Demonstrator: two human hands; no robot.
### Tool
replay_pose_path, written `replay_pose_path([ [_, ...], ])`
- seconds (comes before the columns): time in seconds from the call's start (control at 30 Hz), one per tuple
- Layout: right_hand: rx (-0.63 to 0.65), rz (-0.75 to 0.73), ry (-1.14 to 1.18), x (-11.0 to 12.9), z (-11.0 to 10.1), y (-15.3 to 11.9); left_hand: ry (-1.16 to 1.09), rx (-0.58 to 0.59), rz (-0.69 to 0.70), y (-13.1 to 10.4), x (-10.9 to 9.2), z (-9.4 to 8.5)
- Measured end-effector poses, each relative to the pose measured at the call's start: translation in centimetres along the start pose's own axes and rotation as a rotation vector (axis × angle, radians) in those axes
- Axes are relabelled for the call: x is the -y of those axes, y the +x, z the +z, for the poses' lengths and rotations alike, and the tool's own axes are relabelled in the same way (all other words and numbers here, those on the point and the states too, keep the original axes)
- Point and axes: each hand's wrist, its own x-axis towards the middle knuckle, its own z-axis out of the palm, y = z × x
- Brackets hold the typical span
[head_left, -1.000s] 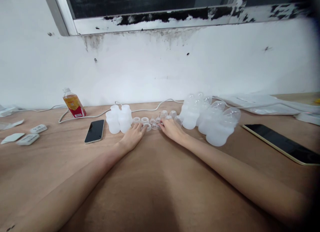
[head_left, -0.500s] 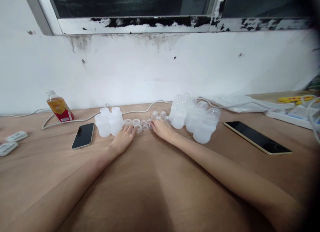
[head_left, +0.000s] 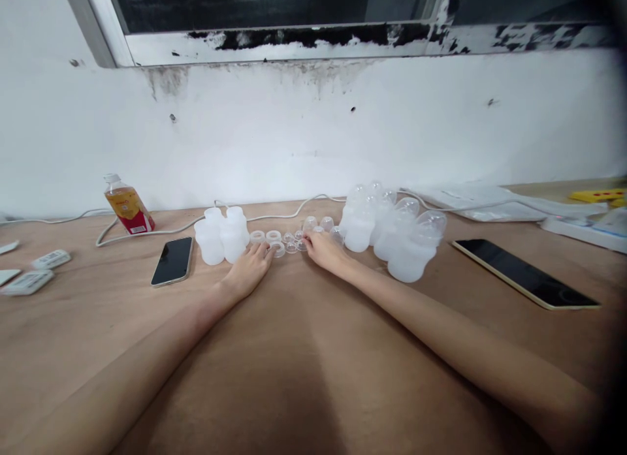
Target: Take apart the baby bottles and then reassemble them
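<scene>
My left hand lies low on the table with fingers stretched out, the tips touching the nearest of several clear screw rings. To the right of the rings sits a small cluster of clear bottle teats. My right hand has curled fingers at the edge of the teats, beside several clear domed caps; what its fingertips pinch, if anything, is hidden. Frosted white bottle bodies stand in a group just left of my left hand. Beyond my right wrist, more frosted bottles stand with clear domes on top.
A phone lies at left, a larger phone at right. A drink bottle leans by the wall. White cable runs along the back. A plastic bag, a power strip and small white boxes are at the sides.
The view has shifted slightly, moving everything a little to the right in the picture. Both hands stay at the same rings and teats, with hardly any visible movement.
</scene>
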Motion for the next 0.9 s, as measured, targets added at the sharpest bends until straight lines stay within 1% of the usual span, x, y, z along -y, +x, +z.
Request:
replay_pose_path([
  [0.2,0.0,0.06,-0.046,-0.1,-0.1,-0.2,-0.01,0.0,0.005,-0.1,0.0,-0.1],
  [0.33,0.007,0.059,-0.071,0.2,-0.4,-0.4,-0.014,-0.002,0.004,-0.1,-0.1,-0.2],
  [0.5,0.008,0.058,-0.096,0.5,-0.2,-0.7,-0.015,0.004,0.003,-0.1,-0.1,-0.3],
  [0.57,0.007,0.062,-0.101,0.7,-0.5,-0.8,-0.01,0.01,0.004,0.0,-0.2,-0.3],
  [0.63,-0.019,0.078,-0.115,0.8,-1.6,-0.9,-0.005,0.011,0.006,-0.1,-0.1,-0.2],
  [0.67,-0.053,0.086,-0.13,0.9,-2.4,-0.9,-0.004,0.011,0.006,-0.1,-0.1,-0.2],
  [0.7,-0.103,0.098,-0.154,1.0,-3.4,-1.0,-0.005,0.012,0.006,-0.1,-0.1,-0.2],
  [0.8,-0.307,0.137,-0.262,0.7,-7.0,-1.4,-0.009,0.015,0.002,-0.2,-0.1,-0.2],
  [0.87,-0.385,0.207,-0.331,0.2,-8.8,-1.7,-0.011,0.016,-0.003,-0.2,-0.1,-0.3],
  [0.9,-0.389,0.244,-0.362,-0.2,-9.3,-1.7,-0.011,0.011,-0.006,-0.2,-0.2,-0.3],
])
